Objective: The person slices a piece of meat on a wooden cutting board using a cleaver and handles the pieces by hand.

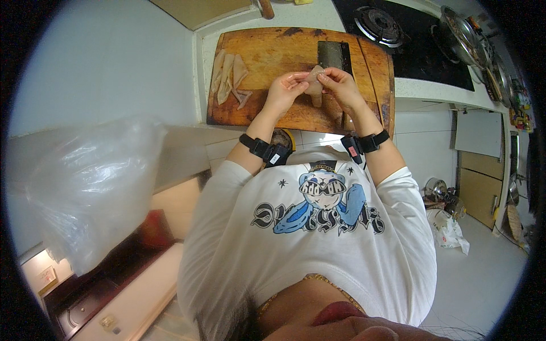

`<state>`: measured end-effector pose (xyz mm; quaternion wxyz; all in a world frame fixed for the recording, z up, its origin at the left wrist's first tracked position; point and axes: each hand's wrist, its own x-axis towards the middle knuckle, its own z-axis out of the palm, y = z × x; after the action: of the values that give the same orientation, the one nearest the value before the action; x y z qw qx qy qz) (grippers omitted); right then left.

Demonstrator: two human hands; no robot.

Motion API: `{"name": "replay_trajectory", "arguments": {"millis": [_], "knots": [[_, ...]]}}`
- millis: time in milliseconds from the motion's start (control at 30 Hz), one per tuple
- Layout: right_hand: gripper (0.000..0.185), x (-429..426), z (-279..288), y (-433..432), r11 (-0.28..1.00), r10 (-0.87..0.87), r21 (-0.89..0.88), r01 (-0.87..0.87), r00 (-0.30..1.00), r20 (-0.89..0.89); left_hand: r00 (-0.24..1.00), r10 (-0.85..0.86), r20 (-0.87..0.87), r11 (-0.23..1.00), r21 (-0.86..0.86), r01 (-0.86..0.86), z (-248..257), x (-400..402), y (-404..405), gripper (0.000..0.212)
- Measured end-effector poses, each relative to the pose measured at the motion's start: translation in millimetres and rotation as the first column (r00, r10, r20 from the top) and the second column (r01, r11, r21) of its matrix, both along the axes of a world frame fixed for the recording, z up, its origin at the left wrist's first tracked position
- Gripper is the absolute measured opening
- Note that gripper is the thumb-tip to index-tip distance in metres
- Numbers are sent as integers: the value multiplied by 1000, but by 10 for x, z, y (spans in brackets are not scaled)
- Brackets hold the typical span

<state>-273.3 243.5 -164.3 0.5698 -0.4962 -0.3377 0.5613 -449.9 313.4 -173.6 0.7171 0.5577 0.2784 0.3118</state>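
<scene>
Both hands meet over a wooden cutting board point(273, 51). Between the fingertips of my left hand point(288, 87) and my right hand point(341, 85) is a pale, wet, soft piece of food point(315, 83), its lower end hanging down. I cannot tell what food it is. Behind my right hand a cleaver point(330, 55) lies on the board, its dark wide blade partly hidden by the fingers. Several flat, pale strips of similar food point(226, 76) lie at the board's left end, apart from my hands.
A black gas stove point(409, 47) stands right of the board, with a metal pan point(463, 38) on it. A brown wooden handle point(266, 8) shows beyond the board. A big clear plastic bag point(98, 183) hangs at the left. A white bag point(448, 230) lies on the floor at the right.
</scene>
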Motion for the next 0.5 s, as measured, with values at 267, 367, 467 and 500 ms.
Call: {"name": "replay_trajectory", "arguments": {"millis": [267,367,467,500], "knots": [[13,-2,-38,0,1000,13,11,-13,1000,-16,999,26,-22,1000,19,-25,76,-29,-30,22],[12,-37,-23,22,999,11,40,-12,999,34,998,63,7,996,66,-63,81,17,-8,20],[11,-100,109,45,999,-24,27,25,999,-29,995,93,28,995,-25,-92,67,27,-9,20],[11,-98,110,71,999,-45,15,46,997,-58,995,57,77,998,-19,-56,43,43,-11,20]]}}
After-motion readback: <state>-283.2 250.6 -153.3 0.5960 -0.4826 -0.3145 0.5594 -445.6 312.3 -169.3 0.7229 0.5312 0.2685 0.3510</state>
